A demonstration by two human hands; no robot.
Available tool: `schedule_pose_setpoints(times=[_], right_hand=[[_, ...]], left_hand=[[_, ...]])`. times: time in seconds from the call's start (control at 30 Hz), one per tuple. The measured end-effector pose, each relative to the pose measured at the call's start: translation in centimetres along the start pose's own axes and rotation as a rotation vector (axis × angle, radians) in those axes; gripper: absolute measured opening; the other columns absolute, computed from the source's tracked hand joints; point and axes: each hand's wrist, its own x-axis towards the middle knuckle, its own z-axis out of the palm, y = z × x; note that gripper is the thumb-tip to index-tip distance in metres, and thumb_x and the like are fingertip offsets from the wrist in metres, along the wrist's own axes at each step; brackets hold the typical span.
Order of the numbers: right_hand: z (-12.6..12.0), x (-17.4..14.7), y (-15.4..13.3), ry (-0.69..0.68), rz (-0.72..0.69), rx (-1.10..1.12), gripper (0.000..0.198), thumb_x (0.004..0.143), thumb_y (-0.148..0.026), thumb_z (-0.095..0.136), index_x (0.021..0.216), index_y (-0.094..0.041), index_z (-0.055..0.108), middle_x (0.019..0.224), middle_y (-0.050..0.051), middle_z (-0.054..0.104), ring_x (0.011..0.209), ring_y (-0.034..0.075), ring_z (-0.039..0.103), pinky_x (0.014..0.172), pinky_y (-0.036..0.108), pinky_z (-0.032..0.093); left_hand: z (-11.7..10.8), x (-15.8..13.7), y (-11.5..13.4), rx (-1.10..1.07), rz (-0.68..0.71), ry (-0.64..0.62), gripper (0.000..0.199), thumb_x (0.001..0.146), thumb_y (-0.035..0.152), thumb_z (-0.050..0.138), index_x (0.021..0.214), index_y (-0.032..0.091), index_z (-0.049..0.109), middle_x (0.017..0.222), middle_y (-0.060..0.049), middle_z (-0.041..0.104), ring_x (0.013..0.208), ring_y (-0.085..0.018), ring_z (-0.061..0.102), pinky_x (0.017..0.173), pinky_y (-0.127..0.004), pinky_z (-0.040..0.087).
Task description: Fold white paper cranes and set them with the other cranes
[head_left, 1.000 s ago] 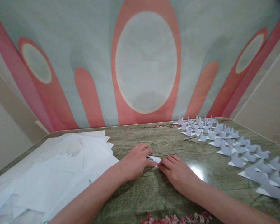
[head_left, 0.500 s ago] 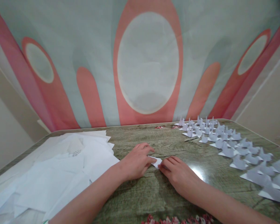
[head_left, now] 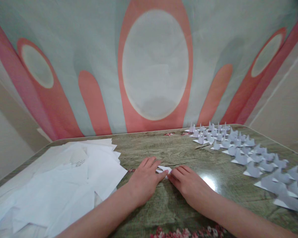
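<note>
A small folded white paper (head_left: 166, 169) lies at the middle of the table, partly covered by my fingers. My left hand (head_left: 146, 177) presses its thumb on the paper's near side, with the fingers along the left of it. At the right end, my right hand (head_left: 185, 180) pinches the paper's edge between thumb and curled fingers. Narrow points of the paper stick out to the left, near my left thumb. The paper's underside is hidden.
Loose white paper sheets (head_left: 64, 178) overlap in a wide pile on the left of the wood-patterned table (head_left: 149, 145). Rows of folded paper figures (head_left: 240, 157) stand along the right side. A patterned backdrop (head_left: 156, 66) rises behind the table.
My left hand has shifted slightly, its thumb now lying across the paper toward my right fingers. Separate paper points now show at the left end. My right hand stays nearly in place.
</note>
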Motion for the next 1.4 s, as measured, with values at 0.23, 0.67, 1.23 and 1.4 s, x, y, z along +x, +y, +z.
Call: schedule_pose_setpoints(times=[0.23,0.67,1.23,1.4], right_hand=[[-0.5,0.1,0.0,-0.04,-0.011,0.001,0.023,0.083,-0.012,0.052,0.105,-0.011,0.06,0.09,0.006,0.057,0.081,0.021,0.049,0.076,0.035,0.037],[-2.6,-0.2,0.4,-0.181,0.086,0.059,0.022,0.085,-0.014,0.048,0.098,-0.018,0.066,0.09,0.007,0.06,0.086,0.023,0.053,0.076,0.037,0.036],[0.4,1.0,2.7,-0.006,0.353,0.683,0.028,0.081,-0.025,0.056,0.109,-0.021,0.059,0.096,0.006,0.056,0.087,0.018,0.053,0.077,0.03,0.041],[0.7,1.3,2.3,0.001,0.357,0.73,0.022,0.077,-0.023,0.06,0.099,-0.022,0.061,0.097,0.005,0.056,0.086,0.018,0.052,0.076,0.03,0.039]], left_hand=[[0.3,0.1,1.3,0.097,-0.098,-0.023,0.037,0.088,0.024,0.045,0.124,0.028,0.051,0.13,-0.011,0.048,0.124,-0.029,0.037,0.101,-0.045,0.026],[0.2,0.1,0.5,0.06,-0.077,-0.049,0.042,0.085,0.019,0.049,0.125,0.032,0.049,0.129,-0.011,0.048,0.125,-0.031,0.035,0.099,-0.05,0.029],[0.6,0.8,0.1,-0.133,-0.031,0.097,0.035,0.084,0.013,0.045,0.117,0.018,0.055,0.125,-0.011,0.05,0.123,-0.029,0.036,0.101,-0.046,0.027],[8.2,-7.5,2.9,-0.652,0.074,0.216,0.035,0.09,0.022,0.04,0.124,0.028,0.047,0.125,-0.004,0.05,0.117,-0.022,0.042,0.099,-0.04,0.035]])
